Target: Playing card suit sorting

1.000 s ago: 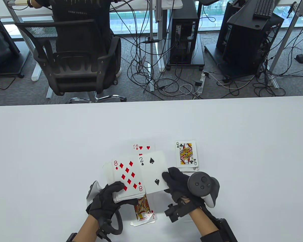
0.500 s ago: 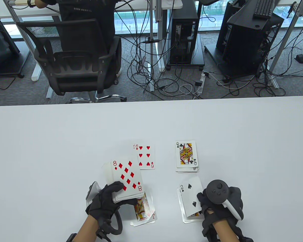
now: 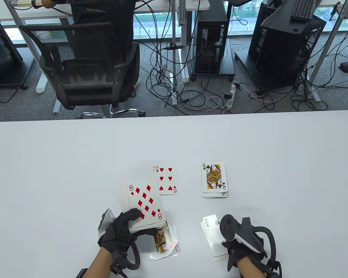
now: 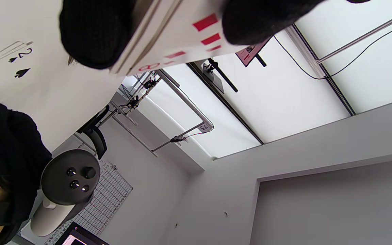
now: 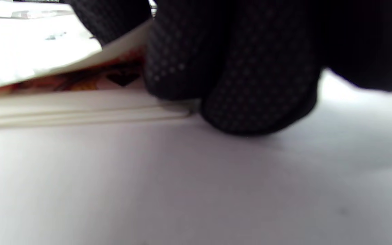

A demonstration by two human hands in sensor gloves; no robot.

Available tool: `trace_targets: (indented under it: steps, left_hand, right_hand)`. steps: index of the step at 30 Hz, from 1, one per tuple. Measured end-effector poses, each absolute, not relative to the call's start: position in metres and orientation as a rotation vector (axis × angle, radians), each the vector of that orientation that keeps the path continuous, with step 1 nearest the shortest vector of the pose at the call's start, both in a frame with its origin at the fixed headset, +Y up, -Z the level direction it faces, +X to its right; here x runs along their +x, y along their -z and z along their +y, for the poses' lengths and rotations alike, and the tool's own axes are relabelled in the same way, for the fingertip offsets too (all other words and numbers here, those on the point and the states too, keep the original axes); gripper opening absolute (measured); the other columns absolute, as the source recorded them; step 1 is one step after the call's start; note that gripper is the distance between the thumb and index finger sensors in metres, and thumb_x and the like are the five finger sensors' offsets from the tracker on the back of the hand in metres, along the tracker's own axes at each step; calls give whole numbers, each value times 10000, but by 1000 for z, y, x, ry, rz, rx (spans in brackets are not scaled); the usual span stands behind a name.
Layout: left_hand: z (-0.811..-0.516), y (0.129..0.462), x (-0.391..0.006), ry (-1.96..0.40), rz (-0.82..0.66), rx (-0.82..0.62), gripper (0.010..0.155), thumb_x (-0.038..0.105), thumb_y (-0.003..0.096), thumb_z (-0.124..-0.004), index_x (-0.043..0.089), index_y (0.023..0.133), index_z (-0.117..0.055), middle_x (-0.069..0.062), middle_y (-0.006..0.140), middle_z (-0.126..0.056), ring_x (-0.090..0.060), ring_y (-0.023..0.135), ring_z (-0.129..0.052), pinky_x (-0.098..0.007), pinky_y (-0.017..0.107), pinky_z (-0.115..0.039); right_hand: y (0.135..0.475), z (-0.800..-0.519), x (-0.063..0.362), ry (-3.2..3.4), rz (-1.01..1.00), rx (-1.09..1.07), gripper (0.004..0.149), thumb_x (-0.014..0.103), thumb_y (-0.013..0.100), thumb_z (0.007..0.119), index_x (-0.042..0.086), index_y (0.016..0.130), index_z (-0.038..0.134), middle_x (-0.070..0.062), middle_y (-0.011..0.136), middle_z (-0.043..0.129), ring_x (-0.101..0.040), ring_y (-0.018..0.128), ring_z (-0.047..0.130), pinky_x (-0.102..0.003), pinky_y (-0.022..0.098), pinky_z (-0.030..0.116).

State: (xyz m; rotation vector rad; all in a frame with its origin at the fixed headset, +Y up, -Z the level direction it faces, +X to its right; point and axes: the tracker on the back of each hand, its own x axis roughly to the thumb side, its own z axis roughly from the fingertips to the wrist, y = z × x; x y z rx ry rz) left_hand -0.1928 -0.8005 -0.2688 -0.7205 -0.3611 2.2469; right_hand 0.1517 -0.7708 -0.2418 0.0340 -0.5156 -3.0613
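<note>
I see bare desk [image 3: 75, 150] along the far edge and both side edges. Toward the near edge, four card piles crowd the middle: six of hearts [image 3: 166, 179], queen of clubs [image 3: 214, 179], jack pile [image 3: 164, 242], two of spades pile [image 3: 213, 236], leaving narrow lanes between.

Bright daylight from the windows [image 3: 249, 17] washes everything evenly; the right wrist view is blurred, close-up.

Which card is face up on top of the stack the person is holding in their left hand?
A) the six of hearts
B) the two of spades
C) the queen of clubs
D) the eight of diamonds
D: in the table view the eight of diamonds tops the deck gripped by the left hand; the other three cards lie on the table.
</note>
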Motion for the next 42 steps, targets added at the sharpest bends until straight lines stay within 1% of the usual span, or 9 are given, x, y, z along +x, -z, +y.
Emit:
trace_targets:
  steps: [8,12,17,21,27,30,34,37,42]
  left_hand:
    - [-801,269,-193,-2245,-363,-719,591,440,632,-689,366,1102,-337,-17,1166,-482,-362,1031,-687,-474,589,-804]
    - [-801,269,-194,-2245,-368,-720,591,440,633,-688,365,1102,-338,-16,1167,-481,-361,1032,-686,-474,590,-803]
    - [-800,269,-194,-2246,-374,-719,592,440,633,-688,364,1102,-336,-17,1167,-481,-362,1033,-685,-474,589,-803]
    - [-801,270,-194,-2243,-374,-719,591,438,633,-689,364,1103,-337,-17,1166,-483,-362,1032,-687,-475,589,-803]
    - [-801,270,-194,-2233,-375,-721,591,438,632,-691,365,1101,-340,-15,1165,-485,-363,1030,-688,-475,588,-804]
    - [-801,270,-195,-2224,-375,-720,592,437,632,-691,363,1103,-339,-16,1166,-485,-363,1032,-686,-476,589,-803]
    - [-801,270,-195,-2217,-379,-721,591,437,631,-692,365,1101,-342,-16,1166,-485,-364,1032,-686,-477,588,-803]
    - [-801,270,-195,-2211,-381,-720,592,436,632,-693,364,1102,-340,-19,1166,-485,-366,1031,-686,-478,589,-802]
    - [-801,271,-195,-2206,-387,-724,591,437,631,-694,366,1101,-343,-17,1166,-485,-365,1030,-686,-478,587,-802]
  right_hand:
    - [244,-770,152,2943,-683,125,587,353,567,614,-204,685,758,-67,275,929,-250,178,978,-412,117,864]
    - [245,-767,152,2978,-702,176,586,350,570,630,-208,695,758,-82,284,932,-267,188,979,-427,125,862]
    - [249,-749,143,3120,-604,150,583,336,576,626,-216,714,753,-111,305,933,-298,218,975,-452,141,856]
    - [251,-728,120,3289,-375,-51,580,329,575,628,-217,731,743,-127,331,934,-319,242,974,-466,161,854]
    - [250,-705,72,3603,43,-590,592,339,574,629,-213,769,713,-161,410,935,-362,321,969,-492,218,851]
    - [252,-701,52,3698,147,-785,625,361,572,641,-217,807,674,-188,471,921,-395,379,954,-514,259,842]
    - [258,-701,29,3774,184,-929,723,414,556,677,-234,863,583,-230,563,878,-445,461,914,-545,316,817]
    - [261,-703,17,3764,128,-973,807,453,539,696,-238,901,491,-256,639,822,-479,526,868,-567,362,791]
    - [260,-708,9,3741,166,-964,841,468,509,734,-228,898,468,-227,637,802,-459,530,863,-552,365,792]
